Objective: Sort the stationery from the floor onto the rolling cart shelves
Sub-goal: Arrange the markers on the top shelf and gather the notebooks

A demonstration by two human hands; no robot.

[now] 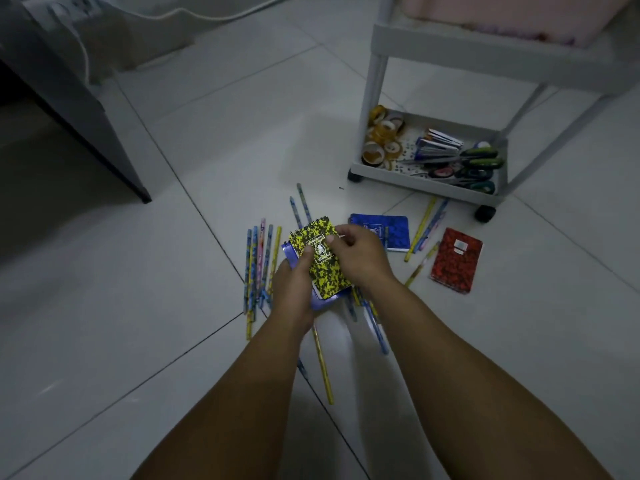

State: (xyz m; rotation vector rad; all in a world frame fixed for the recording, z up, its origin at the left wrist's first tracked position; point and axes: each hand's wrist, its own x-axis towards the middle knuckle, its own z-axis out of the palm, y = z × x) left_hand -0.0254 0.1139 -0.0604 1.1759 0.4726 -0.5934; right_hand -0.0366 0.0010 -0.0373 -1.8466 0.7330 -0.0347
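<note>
A yellow-and-black spiral notebook [320, 259] lies on top of a blue notebook [289, 252] in my left hand [294, 289], which grips the stack from below with its thumb on the cover. My right hand [360, 258] pinches the yellow notebook's right edge. On the floor lie another blue notebook [389, 230], a red notebook [455, 259] and several patterned pencils [259, 268]. The white rolling cart [429, 181] stands at the upper right; its bottom shelf holds tape rolls [381, 140], scissors [474, 164] and staplers [436, 145].
A dark furniture leg [104, 140] slants across the upper left. A power strip [74, 6] and white cable lie at the top left. More pencils [424, 230] lie by the cart's front wheel [484, 213]. A pink item sits on the cart's upper shelf [519, 19].
</note>
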